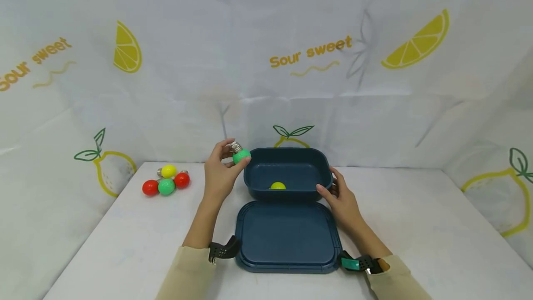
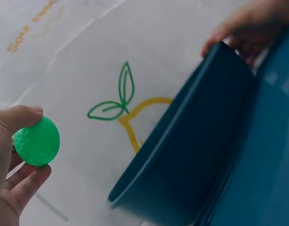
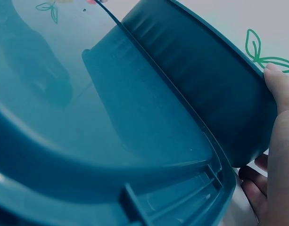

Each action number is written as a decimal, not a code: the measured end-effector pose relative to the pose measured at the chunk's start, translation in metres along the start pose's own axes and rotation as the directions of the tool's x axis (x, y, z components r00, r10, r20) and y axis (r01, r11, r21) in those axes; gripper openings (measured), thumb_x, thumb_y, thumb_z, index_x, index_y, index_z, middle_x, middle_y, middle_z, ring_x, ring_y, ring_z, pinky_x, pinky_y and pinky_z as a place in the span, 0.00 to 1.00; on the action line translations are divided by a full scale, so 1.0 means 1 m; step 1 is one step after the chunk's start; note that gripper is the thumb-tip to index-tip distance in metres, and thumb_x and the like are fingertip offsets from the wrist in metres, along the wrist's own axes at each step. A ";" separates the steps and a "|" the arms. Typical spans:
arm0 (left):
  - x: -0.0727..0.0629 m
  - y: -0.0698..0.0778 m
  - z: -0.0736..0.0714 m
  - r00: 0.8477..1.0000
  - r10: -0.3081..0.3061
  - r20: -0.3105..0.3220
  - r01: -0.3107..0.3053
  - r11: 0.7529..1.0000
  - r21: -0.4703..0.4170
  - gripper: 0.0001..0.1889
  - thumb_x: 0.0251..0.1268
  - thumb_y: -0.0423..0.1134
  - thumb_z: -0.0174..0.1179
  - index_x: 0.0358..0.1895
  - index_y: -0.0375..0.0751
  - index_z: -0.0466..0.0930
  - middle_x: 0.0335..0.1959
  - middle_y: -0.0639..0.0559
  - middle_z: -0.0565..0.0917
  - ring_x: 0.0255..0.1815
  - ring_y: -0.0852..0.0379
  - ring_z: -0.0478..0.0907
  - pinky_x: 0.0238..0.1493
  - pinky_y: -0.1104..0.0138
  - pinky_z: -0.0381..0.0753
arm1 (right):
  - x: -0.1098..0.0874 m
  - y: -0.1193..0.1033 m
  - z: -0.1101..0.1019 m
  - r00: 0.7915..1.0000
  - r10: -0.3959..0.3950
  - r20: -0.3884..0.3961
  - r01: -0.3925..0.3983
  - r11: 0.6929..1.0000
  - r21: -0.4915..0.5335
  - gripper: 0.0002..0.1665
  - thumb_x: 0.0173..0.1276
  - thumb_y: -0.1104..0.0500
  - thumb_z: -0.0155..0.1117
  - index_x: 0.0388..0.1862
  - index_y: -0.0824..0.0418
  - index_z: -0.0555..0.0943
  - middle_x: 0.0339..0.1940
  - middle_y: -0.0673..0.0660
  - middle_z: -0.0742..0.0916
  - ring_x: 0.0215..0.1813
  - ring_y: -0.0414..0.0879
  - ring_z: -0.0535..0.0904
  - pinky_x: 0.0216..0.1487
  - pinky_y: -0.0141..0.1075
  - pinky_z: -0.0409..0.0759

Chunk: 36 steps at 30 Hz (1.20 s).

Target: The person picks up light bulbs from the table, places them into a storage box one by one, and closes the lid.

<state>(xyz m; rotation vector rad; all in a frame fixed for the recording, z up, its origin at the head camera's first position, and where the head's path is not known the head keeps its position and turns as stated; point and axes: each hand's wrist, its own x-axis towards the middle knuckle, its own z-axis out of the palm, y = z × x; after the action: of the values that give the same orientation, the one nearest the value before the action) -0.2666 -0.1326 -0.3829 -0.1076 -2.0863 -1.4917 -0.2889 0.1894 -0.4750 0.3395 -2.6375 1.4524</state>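
We're mid-load, it seems: L hand (image 1: 217,174), near ctr of frame, pinches green bulb (image 1: 240,156) by box's (image 1: 287,195) L end; R hand (image 1: 342,200) grips its R end. Next prob. calls for bulb over box, then fingers loosened.

"What's worn?"
"Beige sleeves (image 1: 186,274) — plus a black left wristband (image 1: 225,250) with a silvery buckle (image 1: 213,259)."
"And the right wristband (image 1: 366,263)?"
"Black too — with a teal-green patch (image 1: 350,264) and its own metal clasp (image 1: 368,271)."
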 end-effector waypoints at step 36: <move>-0.022 -0.029 0.054 0.966 0.077 0.246 -0.159 0.930 0.333 0.16 0.61 0.36 0.72 0.50 0.41 0.79 0.44 0.46 0.88 0.47 0.50 0.87 0.51 0.58 0.87 | -0.001 -0.003 -0.002 1.000 0.001 -0.010 -0.001 1.000 -0.001 0.45 0.76 0.41 0.58 0.83 0.47 0.50 0.73 0.71 0.74 0.67 0.65 0.79 0.68 0.60 0.75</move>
<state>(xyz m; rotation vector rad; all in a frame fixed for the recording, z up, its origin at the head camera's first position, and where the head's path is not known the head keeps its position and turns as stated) -0.2802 -0.0899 -0.4297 -0.2764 -2.4505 -1.0560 -0.2875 0.1897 -0.4719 0.3298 -2.6310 1.4495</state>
